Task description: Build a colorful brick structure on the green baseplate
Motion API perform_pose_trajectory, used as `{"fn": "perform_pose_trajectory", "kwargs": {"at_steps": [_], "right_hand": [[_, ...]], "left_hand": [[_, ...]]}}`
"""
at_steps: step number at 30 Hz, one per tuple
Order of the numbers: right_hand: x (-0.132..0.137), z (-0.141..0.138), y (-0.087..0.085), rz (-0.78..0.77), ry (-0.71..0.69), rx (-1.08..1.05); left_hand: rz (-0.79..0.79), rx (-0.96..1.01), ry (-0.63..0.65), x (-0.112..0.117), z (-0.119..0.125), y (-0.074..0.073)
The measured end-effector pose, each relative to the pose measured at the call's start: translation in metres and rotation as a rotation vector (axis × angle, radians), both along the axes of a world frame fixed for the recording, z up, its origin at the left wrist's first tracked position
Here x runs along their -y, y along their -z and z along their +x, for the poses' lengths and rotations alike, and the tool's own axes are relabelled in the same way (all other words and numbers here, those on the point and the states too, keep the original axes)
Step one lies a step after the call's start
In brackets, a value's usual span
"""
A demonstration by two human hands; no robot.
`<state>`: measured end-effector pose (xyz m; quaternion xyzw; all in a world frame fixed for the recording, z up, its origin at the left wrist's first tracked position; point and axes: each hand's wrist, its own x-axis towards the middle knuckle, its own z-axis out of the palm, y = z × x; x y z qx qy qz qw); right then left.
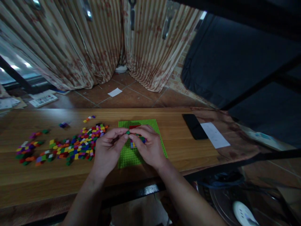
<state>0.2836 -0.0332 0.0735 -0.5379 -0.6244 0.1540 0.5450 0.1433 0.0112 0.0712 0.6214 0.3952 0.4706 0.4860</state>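
Observation:
A bright green studded baseplate (128, 160) lies on the wooden table, under both hands. On it stands a small build of coloured bricks (133, 144), with red, blue and yellow showing; my right hand covers much of it. Between the fingertips of both hands is a small dark green brick (128, 132). My left hand (109, 149) pinches it from the left side. My right hand (149, 146) closes on it from the right, above the build. A wide heap of loose coloured bricks (77, 147) spreads to the left of my left hand.
A black phone (195, 126) and a white sheet of paper (215, 135) lie on the right of the table (178, 147). Small brick groups sit at the back left. Striped curtains (150, 47) hang behind, beyond the tiled floor.

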Motion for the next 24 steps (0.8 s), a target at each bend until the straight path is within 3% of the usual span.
{"fn": "perform_pose_trajectory", "kwargs": {"at_steps": [10,24], "right_hand": [[0.0001,-0.0002,-0.0015,-0.058,0.0,-0.193],[-0.0016,0.0037,0.0016,-0.005,-0.031,-0.106]], "left_hand": [[0.114,-0.117,-0.022,0.0037,0.0005,0.0033],[-0.024,0.003,0.017,0.0004,0.002,-0.0036]]}}
